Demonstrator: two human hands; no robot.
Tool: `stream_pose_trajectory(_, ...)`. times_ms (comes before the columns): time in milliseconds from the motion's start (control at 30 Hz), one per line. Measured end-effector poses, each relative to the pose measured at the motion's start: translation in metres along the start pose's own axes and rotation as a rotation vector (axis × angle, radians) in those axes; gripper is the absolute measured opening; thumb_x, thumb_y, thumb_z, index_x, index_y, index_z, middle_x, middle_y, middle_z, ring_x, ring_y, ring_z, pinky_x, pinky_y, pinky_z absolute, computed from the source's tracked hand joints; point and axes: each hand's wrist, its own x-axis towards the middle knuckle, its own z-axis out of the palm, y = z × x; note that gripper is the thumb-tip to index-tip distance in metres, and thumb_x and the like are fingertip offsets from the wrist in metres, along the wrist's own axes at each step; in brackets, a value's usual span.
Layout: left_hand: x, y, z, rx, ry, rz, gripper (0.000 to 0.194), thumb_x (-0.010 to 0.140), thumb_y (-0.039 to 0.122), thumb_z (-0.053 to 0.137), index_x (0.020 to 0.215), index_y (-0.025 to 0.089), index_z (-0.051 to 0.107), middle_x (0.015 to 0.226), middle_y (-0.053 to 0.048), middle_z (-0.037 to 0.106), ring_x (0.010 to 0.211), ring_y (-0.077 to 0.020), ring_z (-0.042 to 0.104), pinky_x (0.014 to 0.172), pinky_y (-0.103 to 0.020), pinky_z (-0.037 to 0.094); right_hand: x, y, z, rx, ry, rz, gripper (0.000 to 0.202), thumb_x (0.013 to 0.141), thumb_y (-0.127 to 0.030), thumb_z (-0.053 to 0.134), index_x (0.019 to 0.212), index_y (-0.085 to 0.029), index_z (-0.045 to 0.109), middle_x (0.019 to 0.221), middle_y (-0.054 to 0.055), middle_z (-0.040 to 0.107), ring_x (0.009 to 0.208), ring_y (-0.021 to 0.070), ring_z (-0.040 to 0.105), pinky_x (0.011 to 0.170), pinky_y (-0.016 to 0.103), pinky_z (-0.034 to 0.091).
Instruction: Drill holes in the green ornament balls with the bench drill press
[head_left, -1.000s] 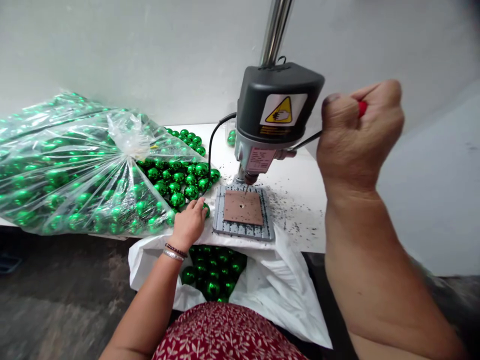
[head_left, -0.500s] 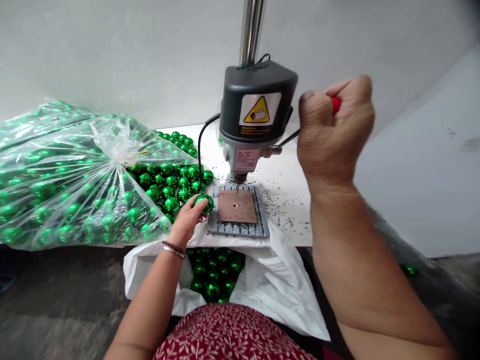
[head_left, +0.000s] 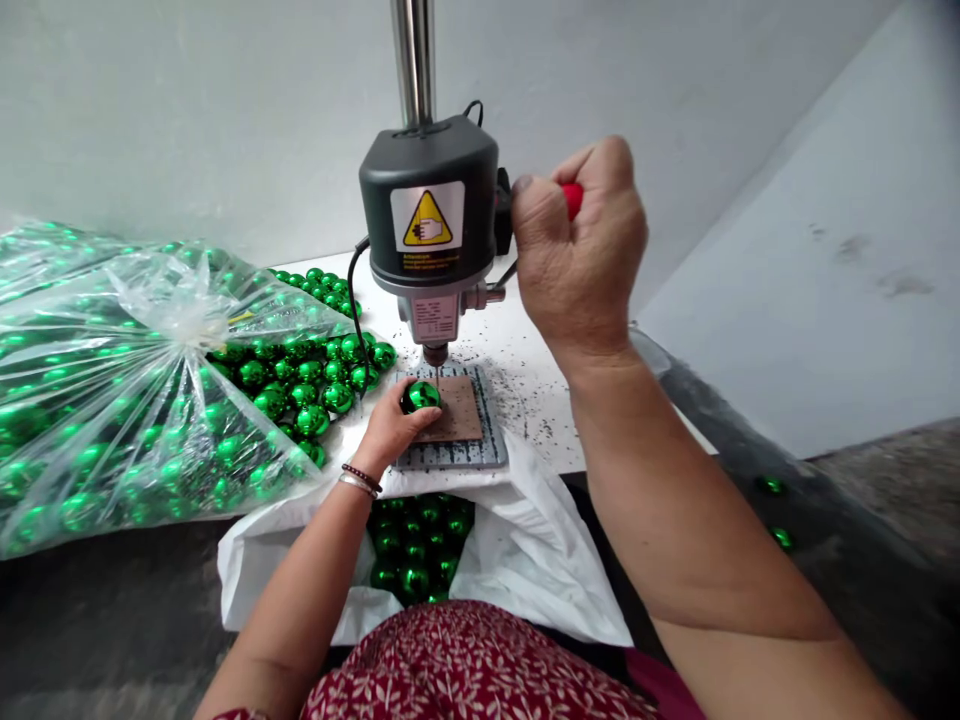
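Observation:
My left hand [head_left: 395,425] is closed round a shiny green ball [head_left: 424,397], held over the brown square board [head_left: 461,410] on the grey slotted base. Just above the ball is the thin bit [head_left: 438,374] of a small drill press [head_left: 427,215], which has a dark head and a yellow warning label. Whether bit and ball touch, I cannot tell. My right hand [head_left: 585,245] is wrapped round the red-ended lever [head_left: 573,200] at the right side of the press.
A large clear plastic bag [head_left: 180,310] of green balls lies at the left, with loose balls [head_left: 307,390] beside it. Dark shavings [head_left: 517,390] litter the white table [head_left: 551,430]. At the front edge, a white bag [head_left: 525,570] holds more balls [head_left: 416,545].
My left hand has carried the green ball from the left edge of the base to over the board, under the bit. My right hand stays on the lever. The view has shifted right.

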Motion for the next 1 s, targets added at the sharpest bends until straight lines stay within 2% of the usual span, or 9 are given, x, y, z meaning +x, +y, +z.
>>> stream_pose_trajectory(133, 0.001, -0.002, 0.003, 0.023, 0.014, 0.013, 0.053, 0.070, 0.033, 0.076, 0.120, 0.017, 0.065, 0.102, -0.004, 0.072, 0.099, -0.0222, 0.064, 0.093, -0.034, 0.050, 0.008, 0.000, 0.001, -0.078, -0.004, -0.003, 0.030, 0.089, -0.024, 0.050, 0.071, -0.023, 0.026, 0.063, -0.005, 0.033, 0.062, 0.0094, 0.026, 0.068, 0.025, 0.027)
stream_pose_trajectory(233, 0.003, -0.002, 0.004, 0.023, 0.023, 0.006, 0.055, 0.072, 0.036, 0.074, 0.123, 0.016, 0.063, 0.108, -0.006, 0.071, 0.103, -0.0232, 0.064, 0.095, -0.035, 0.049, 0.024, 0.001, 0.007, -0.147, -0.069, 0.054, 0.031, 0.090, -0.026, 0.048, 0.069, -0.022, 0.026, 0.063, -0.005, 0.034, 0.062, 0.0095, 0.024, 0.067, 0.026, 0.023)
stream_pose_trajectory(400, 0.004, 0.001, 0.003, 0.036, 0.013, 0.012, 0.051, 0.080, 0.038, 0.067, 0.126, 0.017, 0.062, 0.119, -0.008, 0.070, 0.111, -0.0243, 0.062, 0.101, -0.038, 0.046, 0.044, 0.003, 0.016, -0.188, -0.128, 0.100, 0.035, 0.090, -0.026, 0.048, 0.064, -0.020, 0.026, 0.060, -0.005, 0.026, 0.061, 0.0084, 0.019, 0.067, 0.026, 0.019)
stream_pose_trajectory(633, 0.006, -0.002, 0.004, 0.029, 0.009, 0.016, 0.054, 0.083, 0.039, 0.063, 0.130, 0.014, 0.059, 0.124, -0.011, 0.068, 0.114, -0.0238, 0.061, 0.103, -0.037, 0.045, 0.040, 0.004, 0.012, -0.168, -0.136, 0.090, 0.034, 0.093, -0.028, 0.045, 0.067, -0.021, 0.024, 0.064, -0.006, 0.027, 0.063, 0.0083, 0.022, 0.069, 0.025, 0.022)
stream_pose_trajectory(833, 0.006, -0.001, 0.008, 0.039, 0.033, 0.028, 0.057, 0.077, 0.037, 0.068, 0.129, 0.014, 0.059, 0.116, -0.008, 0.070, 0.104, -0.0219, 0.064, 0.098, -0.036, 0.048, 0.041, 0.005, 0.013, -0.154, -0.147, 0.083, 0.034, 0.093, -0.029, 0.045, 0.068, -0.021, 0.023, 0.064, -0.006, 0.029, 0.064, 0.0085, 0.022, 0.072, 0.024, 0.026)
stream_pose_trajectory(1000, 0.006, 0.002, 0.010, 0.162, -0.011, 0.141, 0.053, 0.071, 0.029, 0.074, 0.121, 0.018, 0.065, 0.115, -0.006, 0.070, 0.106, -0.0233, 0.063, 0.098, -0.036, 0.048, 0.040, 0.003, 0.012, -0.158, -0.143, 0.094, 0.034, 0.093, -0.029, 0.045, 0.068, -0.021, 0.024, 0.065, -0.006, 0.027, 0.064, 0.0084, 0.022, 0.071, 0.024, 0.025)
